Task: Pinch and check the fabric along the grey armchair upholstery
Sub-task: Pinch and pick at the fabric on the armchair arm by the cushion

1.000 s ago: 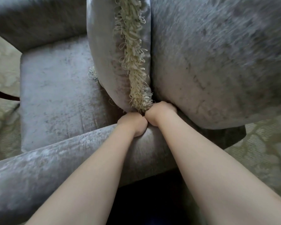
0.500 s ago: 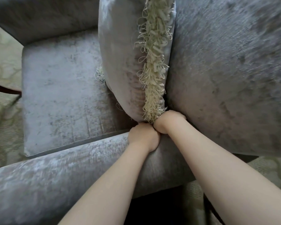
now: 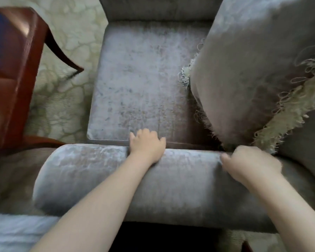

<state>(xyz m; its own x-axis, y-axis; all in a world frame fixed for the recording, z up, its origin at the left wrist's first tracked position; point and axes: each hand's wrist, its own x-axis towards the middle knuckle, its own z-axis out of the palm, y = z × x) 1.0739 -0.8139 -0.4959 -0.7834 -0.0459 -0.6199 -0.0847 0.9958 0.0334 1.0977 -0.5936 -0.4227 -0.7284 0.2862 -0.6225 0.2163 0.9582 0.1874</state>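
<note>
— Where is the armchair [image 3: 162, 110] found?

— It is seen from above, and most of the view is filled by it. The seat [image 3: 131, 66] is covered in grey, velvety upholstery. The near armrest [image 3: 84, 175] is laid across the lower part of the view, from left to right.

— How is the left hand [image 3: 147, 145] held?

— It is laid over the top of the armrest, about midway along it. The fingers are spread and only loosely bent. The tips are extended past the inner edge, toward the seam where the seat is met. No fabric is seen gripped.

— And the right hand [image 3: 249, 165]?

— It is set on the armrest further right, well apart from the left hand and just beside the lower corner of the pillow [image 3: 249, 73]. The fingers are curled, and the thumb is pressed to the fabric on the near side. The hand is blurred, so whether a fold is pinched cannot be told.

— What else is shown?

— The pillow, grey with a pale fringe [image 3: 287, 115], is stood on edge at the seat's right side, tilted. A reddish wooden piece [image 3: 13, 73] with a curved leg is seen at the left, on a pale patterned carpet [image 3: 65, 99].
</note>
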